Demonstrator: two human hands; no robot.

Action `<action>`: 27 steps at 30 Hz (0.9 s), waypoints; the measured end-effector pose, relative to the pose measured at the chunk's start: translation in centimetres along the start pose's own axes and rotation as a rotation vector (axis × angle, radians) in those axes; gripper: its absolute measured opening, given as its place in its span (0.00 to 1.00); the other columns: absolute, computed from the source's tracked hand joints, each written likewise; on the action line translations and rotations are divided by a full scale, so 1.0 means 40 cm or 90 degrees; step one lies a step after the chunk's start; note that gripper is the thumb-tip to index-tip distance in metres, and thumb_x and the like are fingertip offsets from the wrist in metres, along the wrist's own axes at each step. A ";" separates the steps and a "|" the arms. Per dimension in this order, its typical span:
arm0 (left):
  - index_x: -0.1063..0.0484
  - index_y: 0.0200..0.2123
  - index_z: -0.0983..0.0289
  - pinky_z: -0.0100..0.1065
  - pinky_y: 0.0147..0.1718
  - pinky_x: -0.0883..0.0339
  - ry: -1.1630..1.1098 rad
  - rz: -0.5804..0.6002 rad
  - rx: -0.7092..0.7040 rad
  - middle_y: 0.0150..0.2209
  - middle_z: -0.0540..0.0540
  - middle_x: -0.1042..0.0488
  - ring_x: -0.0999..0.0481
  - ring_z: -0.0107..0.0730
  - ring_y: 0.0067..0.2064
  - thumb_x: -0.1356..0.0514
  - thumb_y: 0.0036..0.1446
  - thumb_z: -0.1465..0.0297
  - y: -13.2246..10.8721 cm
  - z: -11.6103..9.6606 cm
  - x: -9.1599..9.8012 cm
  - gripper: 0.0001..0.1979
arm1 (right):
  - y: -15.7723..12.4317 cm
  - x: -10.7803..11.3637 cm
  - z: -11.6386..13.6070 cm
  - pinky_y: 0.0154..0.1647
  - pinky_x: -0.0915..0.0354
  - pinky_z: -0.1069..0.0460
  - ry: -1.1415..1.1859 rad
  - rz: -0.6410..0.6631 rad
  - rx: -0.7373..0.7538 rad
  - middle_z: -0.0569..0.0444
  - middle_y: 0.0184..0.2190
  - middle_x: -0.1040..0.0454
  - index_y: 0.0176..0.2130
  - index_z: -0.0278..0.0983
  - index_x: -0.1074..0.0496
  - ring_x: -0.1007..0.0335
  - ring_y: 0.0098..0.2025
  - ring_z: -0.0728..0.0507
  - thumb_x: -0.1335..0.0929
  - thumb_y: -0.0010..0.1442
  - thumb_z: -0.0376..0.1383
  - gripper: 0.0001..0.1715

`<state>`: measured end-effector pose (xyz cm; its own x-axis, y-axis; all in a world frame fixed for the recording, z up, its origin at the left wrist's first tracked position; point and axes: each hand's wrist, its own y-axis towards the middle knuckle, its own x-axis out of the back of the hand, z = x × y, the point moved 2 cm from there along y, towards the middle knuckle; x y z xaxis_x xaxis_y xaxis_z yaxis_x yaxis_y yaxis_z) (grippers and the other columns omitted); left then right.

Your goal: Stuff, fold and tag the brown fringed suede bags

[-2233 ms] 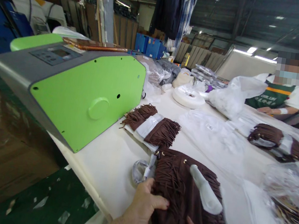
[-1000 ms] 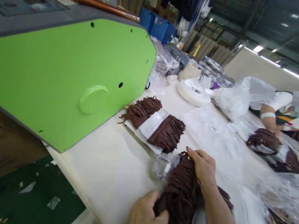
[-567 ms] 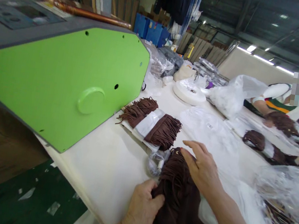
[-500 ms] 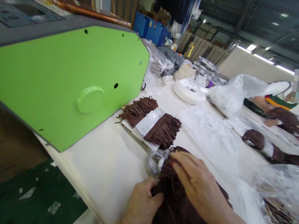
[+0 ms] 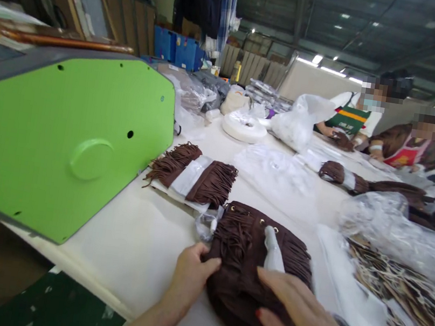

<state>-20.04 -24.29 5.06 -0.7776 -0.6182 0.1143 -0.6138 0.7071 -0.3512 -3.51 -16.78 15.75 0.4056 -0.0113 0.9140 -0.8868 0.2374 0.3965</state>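
A dark brown fringed bag [image 5: 240, 281] with metal eyelets along its top edge lies on the white table. My left hand [image 5: 190, 276] pinches the bag's left edge between thumb and fingers. Over the bag's lower right part my right hand [image 5: 300, 317] is stretched out, its fingers apart. It hides some of the bag; whether it touches the fringe I cannot tell. A whitish wrapped strip [image 5: 274, 253] stands out from the bag's middle. Just beyond lies a folded brown fringed piece [image 5: 210, 181] with a white band [image 5: 191, 175] around it, beside a clear tape roll [image 5: 204, 226].
A green-sided machine [image 5: 58, 161] occupies the left. Further back are a white roll [image 5: 244, 126] and a plastic bag [image 5: 301, 121]. Brown bundles [image 5: 342, 176], clear plastic [image 5: 400, 223] and tangled cords [image 5: 399, 288] lie on the right. Two people [image 5: 355, 115] work across the table.
My right hand has moved from the bag's top edge down toward me, uncovering the eyelets and whitish strip. My left hand stays at the left edge. The view has swung right.
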 end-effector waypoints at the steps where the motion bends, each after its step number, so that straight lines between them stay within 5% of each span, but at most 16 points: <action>1: 0.35 0.22 0.63 0.27 0.20 0.44 -0.005 0.006 0.010 0.18 0.46 0.35 0.36 0.27 0.21 0.42 0.41 0.66 0.001 0.001 -0.001 0.07 | -0.042 -0.009 0.002 0.46 0.33 0.54 -0.046 -0.016 0.033 0.50 0.45 0.24 0.51 0.37 0.33 0.28 0.47 0.46 0.37 0.60 0.41 0.21; 6: 0.37 0.24 0.62 0.26 0.11 0.51 0.008 0.032 0.040 0.14 0.44 0.39 0.43 0.24 0.12 0.43 0.40 0.62 0.014 -0.011 0.007 0.10 | -0.192 -0.138 -0.012 0.56 0.42 0.49 -0.163 -0.100 0.070 0.48 0.47 0.26 0.51 0.35 0.31 0.33 0.52 0.45 0.43 0.57 0.25 0.25; 9: 0.35 0.27 0.63 0.27 0.14 0.45 0.058 -0.026 -0.022 0.17 0.46 0.36 0.38 0.27 0.16 0.43 0.43 0.60 0.006 -0.037 0.044 0.12 | -0.215 -0.181 -0.011 0.58 0.44 0.46 -0.133 -0.141 0.037 0.46 0.49 0.27 0.51 0.34 0.32 0.36 0.56 0.44 0.43 0.55 0.24 0.26; 11: 0.33 0.31 0.62 0.29 0.21 0.38 0.117 -0.077 -0.143 0.23 0.49 0.32 0.35 0.27 0.21 0.43 0.45 0.60 -0.020 -0.053 0.068 0.12 | -0.216 -0.187 -0.006 0.59 0.45 0.46 -0.119 -0.157 0.026 0.45 0.49 0.27 0.51 0.33 0.32 0.37 0.56 0.43 0.42 0.56 0.24 0.25; 13: 0.31 0.34 0.61 0.31 0.30 0.34 0.229 -0.074 -0.362 0.30 0.51 0.29 0.31 0.30 0.28 0.42 0.49 0.63 -0.059 -0.057 0.073 0.10 | -0.216 -0.185 0.000 0.59 0.45 0.46 -0.112 -0.167 0.017 0.45 0.49 0.27 0.51 0.33 0.32 0.37 0.57 0.43 0.42 0.55 0.24 0.25; 15: 0.31 0.35 0.62 0.32 0.33 0.33 0.366 -0.052 -0.599 0.32 0.54 0.28 0.29 0.33 0.33 0.43 0.53 0.66 -0.103 -0.041 0.056 0.07 | -0.216 -0.183 0.003 0.59 0.44 0.45 -0.111 -0.179 0.005 0.46 0.49 0.27 0.51 0.33 0.32 0.38 0.57 0.43 0.42 0.55 0.23 0.26; 17: 0.33 0.37 0.63 0.31 0.32 0.32 0.447 -0.079 -0.727 0.33 0.55 0.27 0.27 0.33 0.34 0.46 0.56 0.71 -0.132 -0.015 0.033 0.05 | -0.217 -0.185 0.005 0.58 0.44 0.46 -0.111 -0.191 -0.003 0.46 0.49 0.27 0.51 0.34 0.32 0.37 0.56 0.44 0.43 0.54 0.23 0.26; 22: 0.37 0.31 0.63 0.30 0.28 0.35 0.523 -0.146 -0.817 0.26 0.52 0.30 0.30 0.30 0.28 0.53 0.57 0.80 -0.129 -0.010 0.015 0.09 | -0.218 -0.196 0.007 0.57 0.42 0.46 -0.105 -0.201 -0.016 0.47 0.49 0.27 0.51 0.34 0.32 0.37 0.56 0.44 0.42 0.55 0.24 0.26; 27: 0.35 0.33 0.65 0.32 0.31 0.35 0.600 -0.319 -0.831 0.29 0.54 0.28 0.29 0.32 0.31 0.49 0.59 0.77 -0.085 -0.081 0.095 0.05 | -0.219 -0.197 0.008 0.58 0.44 0.45 -0.107 -0.209 -0.018 0.46 0.49 0.27 0.51 0.34 0.31 0.37 0.56 0.44 0.41 0.55 0.24 0.25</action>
<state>-21.35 -27.94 9.69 0.0062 -0.7892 0.6141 -0.1277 0.6085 0.7832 1.00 -19.06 5.10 0.6234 -0.2495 0.7410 -0.7082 0.2216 0.6704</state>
